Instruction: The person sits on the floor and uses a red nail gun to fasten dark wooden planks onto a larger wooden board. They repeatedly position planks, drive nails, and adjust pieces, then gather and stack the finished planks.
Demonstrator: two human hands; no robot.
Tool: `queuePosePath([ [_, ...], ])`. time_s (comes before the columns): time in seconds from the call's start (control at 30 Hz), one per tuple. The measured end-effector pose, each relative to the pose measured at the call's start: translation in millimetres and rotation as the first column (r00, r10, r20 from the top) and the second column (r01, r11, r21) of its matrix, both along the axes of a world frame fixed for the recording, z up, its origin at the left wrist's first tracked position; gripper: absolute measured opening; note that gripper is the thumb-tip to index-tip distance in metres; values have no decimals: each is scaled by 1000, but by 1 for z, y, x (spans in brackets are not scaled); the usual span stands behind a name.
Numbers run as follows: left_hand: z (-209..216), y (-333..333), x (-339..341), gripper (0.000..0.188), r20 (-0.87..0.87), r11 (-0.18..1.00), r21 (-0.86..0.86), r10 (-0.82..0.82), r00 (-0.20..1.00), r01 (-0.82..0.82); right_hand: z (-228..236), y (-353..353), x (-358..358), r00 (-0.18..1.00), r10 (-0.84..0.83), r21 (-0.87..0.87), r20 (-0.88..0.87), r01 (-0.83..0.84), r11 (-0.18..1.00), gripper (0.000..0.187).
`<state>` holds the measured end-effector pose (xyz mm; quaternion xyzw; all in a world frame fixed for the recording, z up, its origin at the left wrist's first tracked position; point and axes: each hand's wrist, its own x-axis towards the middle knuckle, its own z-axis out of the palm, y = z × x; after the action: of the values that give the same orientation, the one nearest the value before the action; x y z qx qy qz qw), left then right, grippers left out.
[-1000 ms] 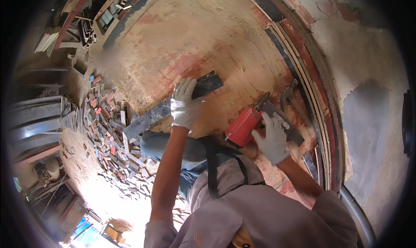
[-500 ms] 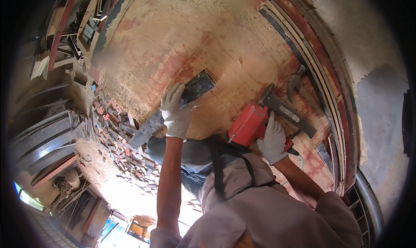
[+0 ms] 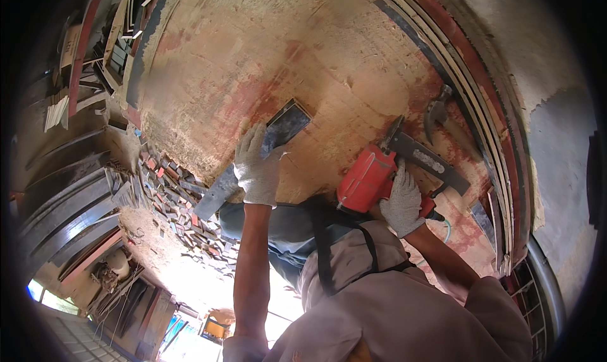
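Observation:
My left hand (image 3: 258, 166), in a pale knit work glove, lies over a long dark board (image 3: 288, 127) with its fingers stretched out and its thumb apart. The board runs slantwise under the palm, and a frame-like edge shows at its far end. To the right, my gloved right hand (image 3: 402, 201) is closed around the handle of a red nail gun (image 3: 367, 180). The hand hides much of that handle. A dark magazine (image 3: 430, 162) extends from the gun toward the right. The gun rests on or just above the worn wooden surface (image 3: 253, 65); I cannot tell which.
A claw hammer (image 3: 436, 112) lies beyond the gun, beside stacked long strips (image 3: 484, 118) along the right edge. A thin green hose (image 3: 448, 230) runs near the gun. Many small wood offcuts (image 3: 190, 213) cover the ground at left, near stacked dark boards (image 3: 76, 216).
The view has shifted slightly. Both hands keep their places on the board and the nail gun, with no visible change in grip.

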<state>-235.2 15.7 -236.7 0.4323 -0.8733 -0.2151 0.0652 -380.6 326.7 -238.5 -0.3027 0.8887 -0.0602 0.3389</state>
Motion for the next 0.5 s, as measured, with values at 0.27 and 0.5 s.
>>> queuePosePath([
  [0.27,4,-1,-3,72,82,1000,-9,-27,996,28,3,0,-2,992,-71,-62,105,78,995,117],
  [0.5,8,-5,-7,73,115,998,22,-54,992,52,45,-20,-18,966,-125,-173,228,167,971,109],
])
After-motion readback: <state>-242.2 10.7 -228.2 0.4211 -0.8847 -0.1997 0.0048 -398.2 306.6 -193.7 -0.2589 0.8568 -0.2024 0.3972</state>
